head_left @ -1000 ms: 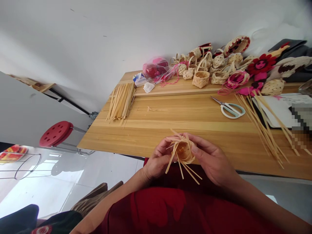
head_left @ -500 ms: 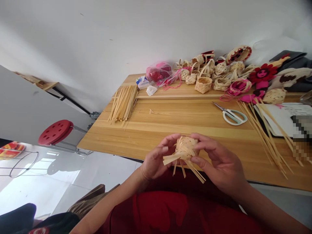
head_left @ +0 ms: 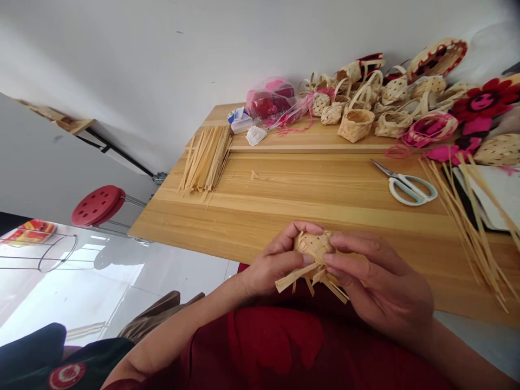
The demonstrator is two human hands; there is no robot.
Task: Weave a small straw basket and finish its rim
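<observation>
**Above the worktop's near edge, how is the woven piece held?**

A small rounded basket body (head_left: 314, 245) of pale strips is held between both hands, just in front of the worktop (head_left: 309, 189) edge. Loose strip ends (head_left: 292, 281) are left projecting below it.

**How do the hands stand?**

The left hand (head_left: 276, 261) is curled around the piece from one side, and the right hand (head_left: 377, 277) is closed on it from the other. Neither is open.

**What is hidden?**

Its underside is covered by the fingers, so the weave there cannot be made out. A flower-shaped red ornament (head_left: 483, 103) is cut off by the frame's right edge.

**What else is seen?**

White-handled scissors (head_left: 414, 196) are laid on the worktop, near a loose spray of strips (head_left: 467, 227). A bundle of strips (head_left: 205, 160) is placed to the left. Woven baskets (head_left: 355, 124) are crowded along the far side, beside a pink-and-red plastic bag (head_left: 270, 100). A red stool (head_left: 97, 206) is seen beyond the worktop.
</observation>
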